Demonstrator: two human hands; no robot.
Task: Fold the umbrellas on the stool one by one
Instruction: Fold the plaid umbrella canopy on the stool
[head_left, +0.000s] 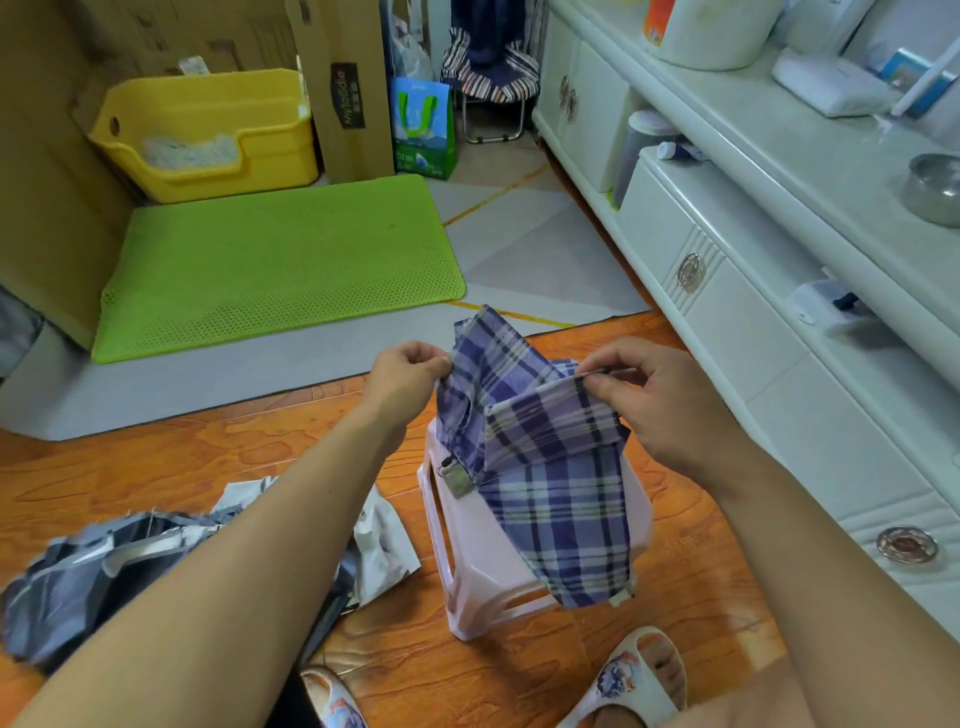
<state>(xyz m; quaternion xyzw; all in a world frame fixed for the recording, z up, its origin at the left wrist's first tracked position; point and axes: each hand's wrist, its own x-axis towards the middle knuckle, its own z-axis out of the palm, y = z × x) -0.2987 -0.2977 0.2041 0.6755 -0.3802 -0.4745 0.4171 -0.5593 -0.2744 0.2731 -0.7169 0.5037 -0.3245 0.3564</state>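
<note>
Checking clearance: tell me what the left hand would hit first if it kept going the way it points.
Probably only the plaid umbrella fabric that the left hand already pinches; beyond it, the right hand.

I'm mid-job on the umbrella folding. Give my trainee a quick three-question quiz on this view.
1. True or false: both hands pinch the plaid umbrella.
2. What is the umbrella draped over? A) yellow bin B) pink stool C) green mat
3. What lies on the floor under the left forearm?

Key:
1. True: the left hand and right hand each pinch a fabric edge.
2. B, the pink stool.
3. A grey umbrella, crumpled.
</note>
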